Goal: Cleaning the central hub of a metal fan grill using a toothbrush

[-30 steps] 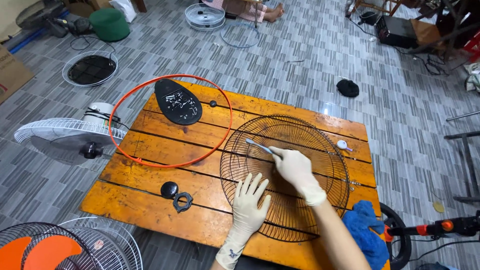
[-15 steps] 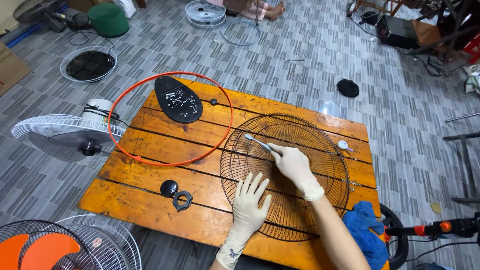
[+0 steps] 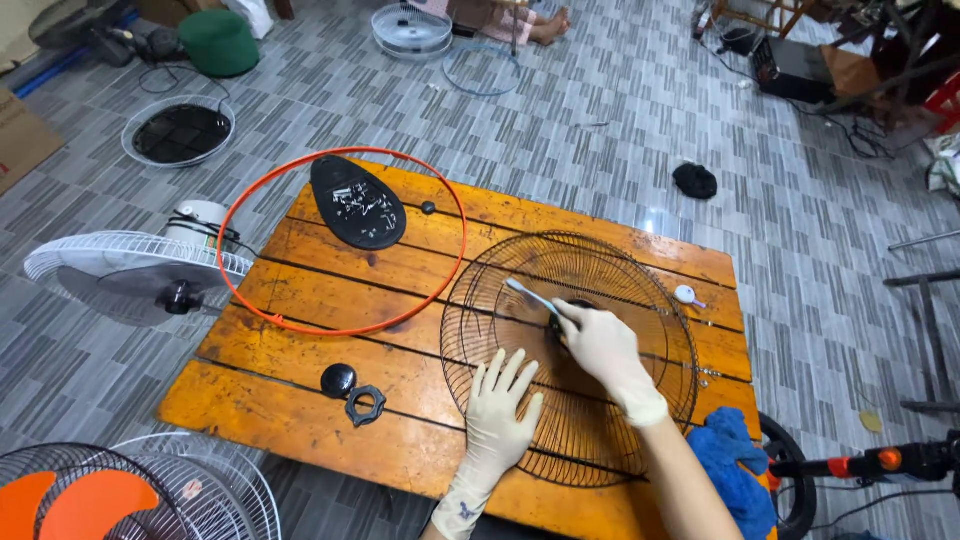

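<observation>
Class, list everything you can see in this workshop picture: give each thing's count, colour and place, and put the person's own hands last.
Wooden table: 1, orange-brown, centre.
Wire fan guard: 1, dark, right half of the table.
Brush: 1, pale, over the guard.
Ring: 1, orange, table's left part.
Oval tray: 1, black, inside the ring.
Round cap: 1, black, table front.
Lock nut: 1, black, beside the cap.
Cloth: 1, blue, table's right front corner.
White fan: 1, on the floor, left.
Left hand: gloved, flat on the guard.
Right hand: gloved, gripping the brush.
</observation>
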